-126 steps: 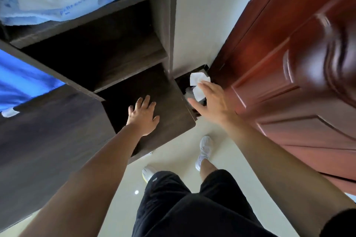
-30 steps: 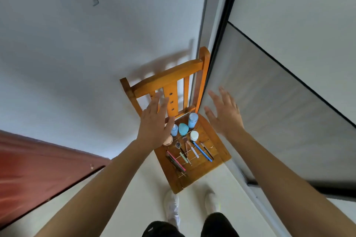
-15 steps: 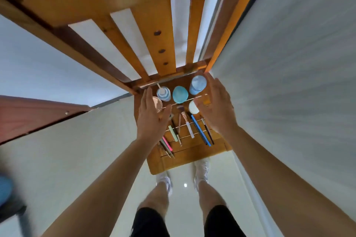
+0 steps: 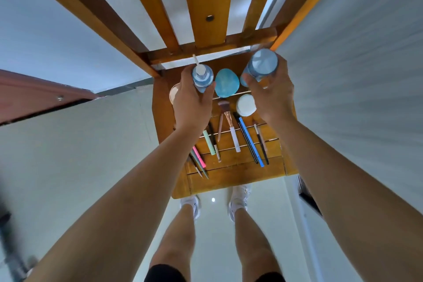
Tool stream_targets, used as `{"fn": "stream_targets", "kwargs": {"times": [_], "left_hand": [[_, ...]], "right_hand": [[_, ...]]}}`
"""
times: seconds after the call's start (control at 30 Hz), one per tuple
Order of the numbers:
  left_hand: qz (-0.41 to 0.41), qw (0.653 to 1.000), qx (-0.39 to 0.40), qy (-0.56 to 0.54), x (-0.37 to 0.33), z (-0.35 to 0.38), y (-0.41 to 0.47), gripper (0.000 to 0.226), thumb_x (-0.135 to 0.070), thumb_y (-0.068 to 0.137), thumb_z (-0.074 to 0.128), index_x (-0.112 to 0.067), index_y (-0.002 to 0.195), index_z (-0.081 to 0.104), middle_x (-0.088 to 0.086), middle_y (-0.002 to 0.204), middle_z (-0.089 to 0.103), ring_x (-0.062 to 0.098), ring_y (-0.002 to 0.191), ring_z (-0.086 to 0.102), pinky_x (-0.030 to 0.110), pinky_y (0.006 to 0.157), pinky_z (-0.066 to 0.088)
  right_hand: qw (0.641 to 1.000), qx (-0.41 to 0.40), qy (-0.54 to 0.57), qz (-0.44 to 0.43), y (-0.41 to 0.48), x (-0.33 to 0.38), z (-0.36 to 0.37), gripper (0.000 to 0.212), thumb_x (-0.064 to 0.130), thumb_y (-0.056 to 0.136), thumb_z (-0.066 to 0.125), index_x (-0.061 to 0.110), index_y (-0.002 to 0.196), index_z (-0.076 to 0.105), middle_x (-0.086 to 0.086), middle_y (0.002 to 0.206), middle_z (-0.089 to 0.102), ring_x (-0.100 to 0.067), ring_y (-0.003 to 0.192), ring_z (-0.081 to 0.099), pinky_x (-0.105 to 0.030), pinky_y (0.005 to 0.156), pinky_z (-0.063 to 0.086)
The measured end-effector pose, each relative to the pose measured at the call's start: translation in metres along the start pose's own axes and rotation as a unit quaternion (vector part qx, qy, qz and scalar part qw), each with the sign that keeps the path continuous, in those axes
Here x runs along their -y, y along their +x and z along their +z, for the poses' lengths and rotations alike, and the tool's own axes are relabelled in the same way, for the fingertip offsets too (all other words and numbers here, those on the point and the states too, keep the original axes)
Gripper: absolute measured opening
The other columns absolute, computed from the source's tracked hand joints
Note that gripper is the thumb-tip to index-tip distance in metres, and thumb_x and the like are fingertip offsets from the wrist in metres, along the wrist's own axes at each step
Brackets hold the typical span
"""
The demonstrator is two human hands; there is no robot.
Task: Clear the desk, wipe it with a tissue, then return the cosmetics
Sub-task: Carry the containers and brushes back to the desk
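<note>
Cosmetics lie on the seat of a wooden chair (image 4: pixel 231 179) below me. My left hand (image 4: pixel 191 104) grips a small blue pump bottle (image 4: pixel 202 74) at the seat's back left. My right hand (image 4: pixel 271 96) grips a taller blue bottle (image 4: pixel 263 64) at the back right. Between them stands a round blue jar (image 4: pixel 227 86). A white-lidded jar (image 4: pixel 246 105) sits just under my right hand. A makeup brush (image 4: pixel 230 125), a blue pen-like stick (image 4: pixel 250 141), a green stick (image 4: pixel 208 143) and a pink stick (image 4: pixel 198 155) lie across the seat. A pale round compact (image 4: pixel 172 95) peeks out left of my left hand.
The chair's slatted backrest (image 4: pixel 206 4) rises close in front of me. A pale wall or panel (image 4: pixel 357 75) runs along the right, close to the chair. My legs and white shoes (image 4: pixel 239 200) stand on the light floor (image 4: pixel 68 155) at the seat's front edge. A reddish door (image 4: pixel 34 96) shows at left.
I have leaned closer to the chair. Both hands, open above the cosmetics half a second ago, have closed round the two blue bottles at the back of the seat.
</note>
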State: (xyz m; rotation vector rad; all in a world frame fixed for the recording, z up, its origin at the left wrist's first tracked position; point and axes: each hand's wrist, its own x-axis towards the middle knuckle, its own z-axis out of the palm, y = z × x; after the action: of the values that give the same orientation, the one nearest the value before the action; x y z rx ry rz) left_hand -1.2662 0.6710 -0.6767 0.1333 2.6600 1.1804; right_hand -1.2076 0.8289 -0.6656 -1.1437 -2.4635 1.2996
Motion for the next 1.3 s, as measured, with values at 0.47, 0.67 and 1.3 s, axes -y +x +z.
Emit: {"fn": "stream_targets", "kwargs": {"times": [0.47, 0.67, 1.3], "left_hand": [[0.068, 0.987, -0.119, -0.082, -0.120, -0.196, -0.097, 0.052, -0.029, 0.093, 0.069, -0.007, 0.134, 0.046, -0.007, 0.123, 0.059, 0.004, 0.113, 0.059, 0.035, 0.095, 0.056], [0.045, 0.963, -0.239, -0.113, -0.162, -0.358, -0.168, 0.046, -0.037, 0.093, 0.067, -0.013, 0.129, 0.051, -0.021, 0.113, 0.065, 0.005, 0.106, 0.065, 0.025, 0.091, 0.055], [-0.068, 0.801, -0.592, -0.057, 0.019, -0.729, -0.584, 0.055, -0.042, 0.085, 0.072, -0.039, 0.132, 0.045, -0.019, 0.113, 0.067, -0.002, 0.100, 0.065, 0.021, 0.088, 0.054]], "right_hand": [[0.986, -0.022, 0.102, -0.134, -0.118, 0.142, -0.109, 0.065, 0.052, 0.085, 0.072, 0.028, 0.140, 0.047, 0.012, 0.132, 0.054, -0.006, 0.126, 0.050, -0.027, 0.100, 0.053], [0.957, 0.098, 0.152, -0.226, -0.189, 0.278, -0.139, 0.069, 0.053, 0.085, 0.072, 0.030, 0.144, 0.045, 0.011, 0.137, 0.051, 0.002, 0.124, 0.047, -0.002, 0.092, 0.043], [0.747, 0.373, 0.260, -0.485, -0.657, 0.522, 0.033, 0.055, 0.041, 0.075, 0.087, 0.029, 0.124, 0.066, 0.008, 0.108, 0.064, -0.012, 0.103, 0.064, -0.036, 0.089, 0.054]]}}
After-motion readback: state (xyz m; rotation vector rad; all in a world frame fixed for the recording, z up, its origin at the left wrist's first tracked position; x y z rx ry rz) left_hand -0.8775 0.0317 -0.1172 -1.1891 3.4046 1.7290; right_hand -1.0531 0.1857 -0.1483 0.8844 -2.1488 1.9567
